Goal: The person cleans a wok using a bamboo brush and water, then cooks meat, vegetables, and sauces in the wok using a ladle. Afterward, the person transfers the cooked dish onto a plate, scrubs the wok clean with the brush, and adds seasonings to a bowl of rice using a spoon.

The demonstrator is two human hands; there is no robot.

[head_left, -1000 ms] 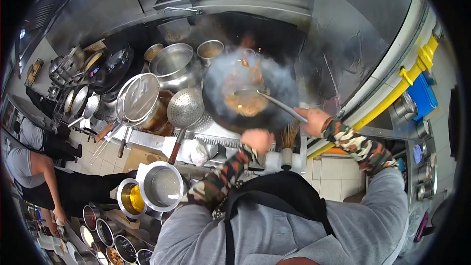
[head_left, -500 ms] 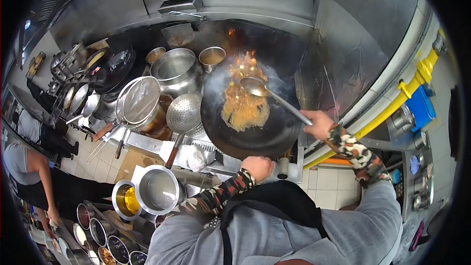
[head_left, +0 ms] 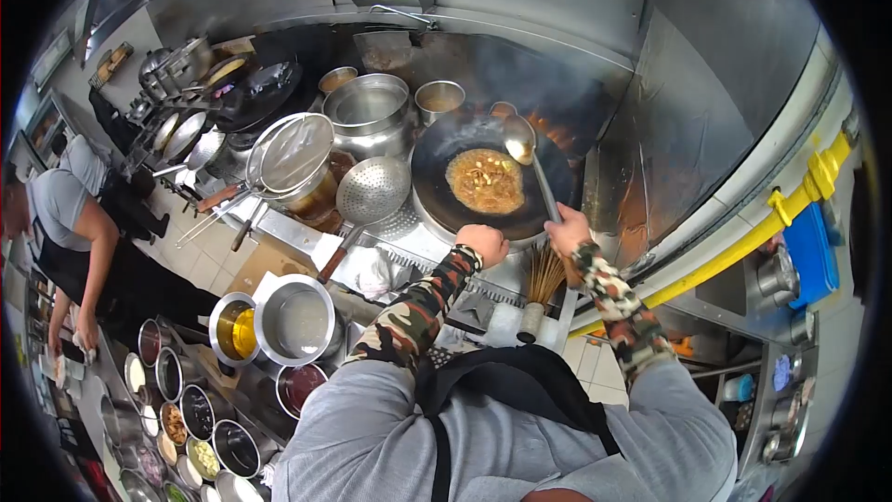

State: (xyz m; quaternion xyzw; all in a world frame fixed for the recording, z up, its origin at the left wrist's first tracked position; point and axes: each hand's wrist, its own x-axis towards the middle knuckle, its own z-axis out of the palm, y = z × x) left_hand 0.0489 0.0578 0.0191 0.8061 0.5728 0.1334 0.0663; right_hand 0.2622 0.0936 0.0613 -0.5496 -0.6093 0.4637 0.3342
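A dark wok [head_left: 437, 195] sits over the burner with brown, bubbling food [head_left: 485, 181] and pale pieces in its middle. My left hand [head_left: 484, 244] is closed at the wok's near edge; the exact part it grips is hidden under the fingers. In my right hand [head_left: 568, 231] is the handle of a metal ladle [head_left: 545, 184]. The ladle's bowl is above the wok's far right side, apart from the food. A bamboo wok brush [head_left: 542, 284] lies near the wok, between my forearms.
Left of the wok are a perforated skimmer [head_left: 373, 188], a mesh strainer [head_left: 295, 154] and a large pot [head_left: 367, 110]. Metal bowls [head_left: 295, 321] and ingredient containers [head_left: 197, 409] stand at lower left. A yellow pipe [head_left: 743, 240] runs along the right. A co-worker [head_left: 79, 233] stands at left.
The wok has moved away from me and looks more level, its food gathered in the middle. The ladle has moved right, off the food. The flame above the food is gone, and the brush shows more.
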